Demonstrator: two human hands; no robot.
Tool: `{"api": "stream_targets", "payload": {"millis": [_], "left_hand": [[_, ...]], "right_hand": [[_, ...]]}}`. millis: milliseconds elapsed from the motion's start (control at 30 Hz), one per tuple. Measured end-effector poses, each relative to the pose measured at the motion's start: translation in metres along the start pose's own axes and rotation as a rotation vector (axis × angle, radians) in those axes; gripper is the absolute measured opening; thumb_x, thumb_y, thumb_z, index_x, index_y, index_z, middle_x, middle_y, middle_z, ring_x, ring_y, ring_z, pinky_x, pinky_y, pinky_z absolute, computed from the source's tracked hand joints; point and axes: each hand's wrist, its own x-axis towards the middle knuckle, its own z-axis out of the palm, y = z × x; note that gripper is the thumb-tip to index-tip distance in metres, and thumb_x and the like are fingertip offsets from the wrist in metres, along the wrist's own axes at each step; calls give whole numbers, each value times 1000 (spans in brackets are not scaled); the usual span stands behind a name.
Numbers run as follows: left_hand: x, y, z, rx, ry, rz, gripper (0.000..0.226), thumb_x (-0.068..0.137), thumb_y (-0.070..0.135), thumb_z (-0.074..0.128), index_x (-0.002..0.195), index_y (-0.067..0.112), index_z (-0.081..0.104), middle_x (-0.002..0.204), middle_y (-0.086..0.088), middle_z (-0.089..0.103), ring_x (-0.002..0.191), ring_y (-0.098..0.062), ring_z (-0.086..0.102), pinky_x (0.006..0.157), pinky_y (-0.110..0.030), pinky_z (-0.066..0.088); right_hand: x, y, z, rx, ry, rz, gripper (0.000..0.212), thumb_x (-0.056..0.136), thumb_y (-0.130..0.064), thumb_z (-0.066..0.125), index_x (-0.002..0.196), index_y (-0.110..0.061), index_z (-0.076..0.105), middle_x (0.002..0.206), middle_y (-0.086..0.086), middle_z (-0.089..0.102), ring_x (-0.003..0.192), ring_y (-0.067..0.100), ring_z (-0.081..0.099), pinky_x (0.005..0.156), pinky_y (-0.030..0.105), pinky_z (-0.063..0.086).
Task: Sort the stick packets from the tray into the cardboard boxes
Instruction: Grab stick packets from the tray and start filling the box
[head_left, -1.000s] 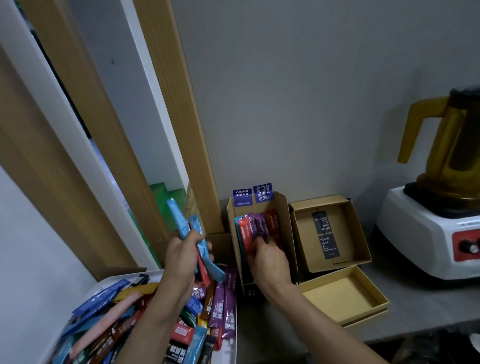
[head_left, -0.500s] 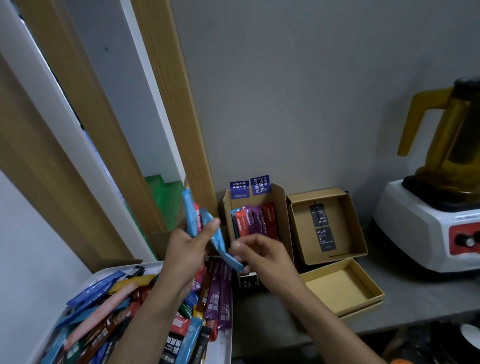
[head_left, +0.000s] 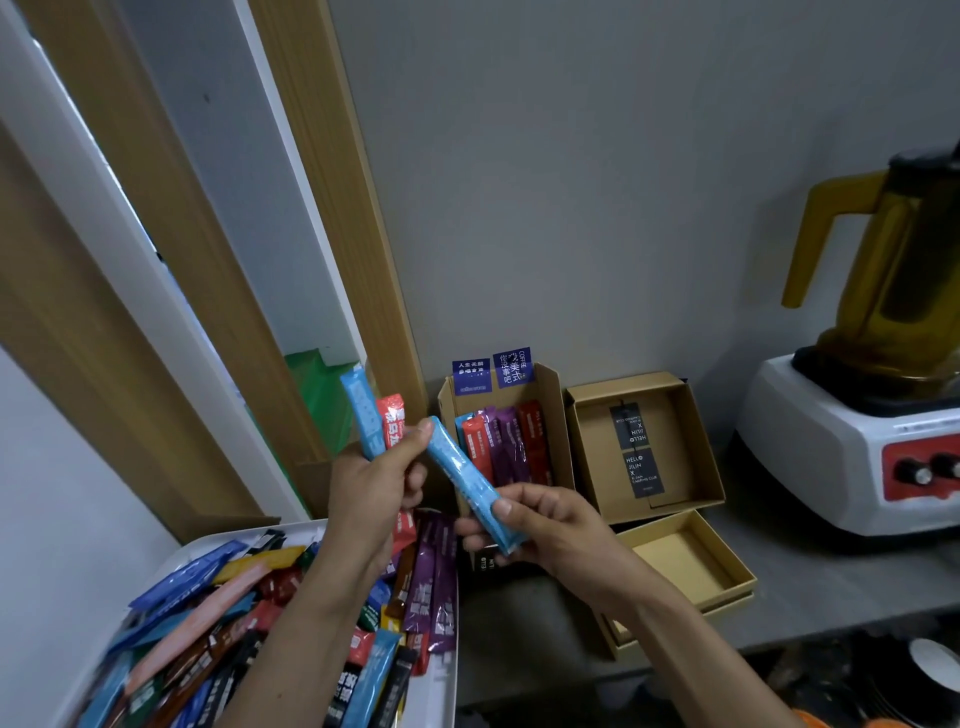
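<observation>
While the white tray (head_left: 439, 686) sits at the lower left, heaped with a loose pile of stick packets (head_left: 234, 623) in blue, pink, brown, red and purple, the left hand (head_left: 371, 493) is raised above its far end with fingers curled round two packets held upright: a light-blue packet (head_left: 362, 410) and, just beside it, a red packet (head_left: 392, 418). One fingertip of this hand reaches up to the top end of a third, slanted blue packet (head_left: 462, 473) and seems to touch it, though the view is too soft to say whether it grips there. That slanted packet runs down to the right, in the air between the two hands, and its lower end is pinched between thumb and curled fingers of the right hand (head_left: 550, 525), which is above the grey counter (head_left: 831, 582) in front of the boxes. Behind the hands, against the wall, stands the tall cardboard box (head_left: 553, 415) – open, with sorted packets (head_left: 504, 447) in blue, red and purple standing on end inside. Next to it on the right, a square open box (head_left: 675, 447) leans back, a black label (head_left: 636, 457) lying in it. Before that one lies a shallow cardboard box (head_left: 675, 561), flat on the counter. At the far right stands a white blender (head_left: 841, 447) with an amber jug.
</observation>
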Motion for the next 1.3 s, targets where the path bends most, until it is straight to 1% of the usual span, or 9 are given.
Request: {"api": "stream_targets", "payload": {"millis": [100,233,333,467,600,900,1000,1167,1300], "left_hand": [[0,3,-1,-3,0,-23,17,92,26,73,85,11,69,58,-2,50,51,-11,44,46,-23,35],[-4,8,1,-55,-95,-13,18,94,28,70,92,10,70,65,-1,55,54,-7,50,45,-19,39],[-6,11,4,-61,-126,-7,32,90,36,67,104,8,76,74,0,62,60,-6,57,44,-17,41],[-6,13,3,-65,-118,-19,36,84,38,72,104,9,73,86,-5,75,66,-7,64,45,-18,43],[-4,8,-1,117,-109,18,17,85,20,78,101,17,76,92,1,78,84,-11,68,57,-25,45],[-11,19,9,-29,-128,-12,43,83,46,69,103,9,73,84,-1,77,51,-5,59,42,-15,41],[-10,15,5,281,-74,180,19,84,32,78,99,22,75,86,12,77,70,0,70,52,-16,51],[-7,4,-13,485,-135,126,13,82,24,83,94,23,78,86,3,77,70,-2,70,60,-15,52],[-17,-6,-10,548,-289,36,16,74,22,89,78,11,78,69,-5,75,59,-7,65,56,-16,49]], "right_hand": [[0,-2,-2,33,-18,15,35,108,-22,48,133,-3,63,124,21,73,114,31,70,96,44,50],[-1,-10,4,289,-14,59,38,104,-22,55,131,5,60,108,19,72,90,24,69,77,32,57],[2,-3,8,131,134,17,12,90,-10,75,101,-11,71,100,8,74,85,17,72,72,29,58],[5,8,9,-33,314,-93,28,77,-2,86,79,-17,63,102,9,72,88,18,74,68,28,58],[2,7,9,-91,303,-137,32,74,-3,88,85,-12,59,110,13,71,100,24,74,73,31,61],[3,9,11,-59,269,-97,33,74,-5,88,89,-10,59,114,12,72,105,26,74,77,34,62],[6,8,9,-75,300,-103,30,75,-3,87,90,-13,64,103,7,72,92,21,74,74,29,59],[12,-6,6,612,464,-196,46,80,-10,77,123,-12,63,117,12,73,107,23,74,83,31,61],[20,-11,11,503,470,-134,43,82,-22,79,121,-9,65,111,12,77,105,23,76,90,39,61]]}}
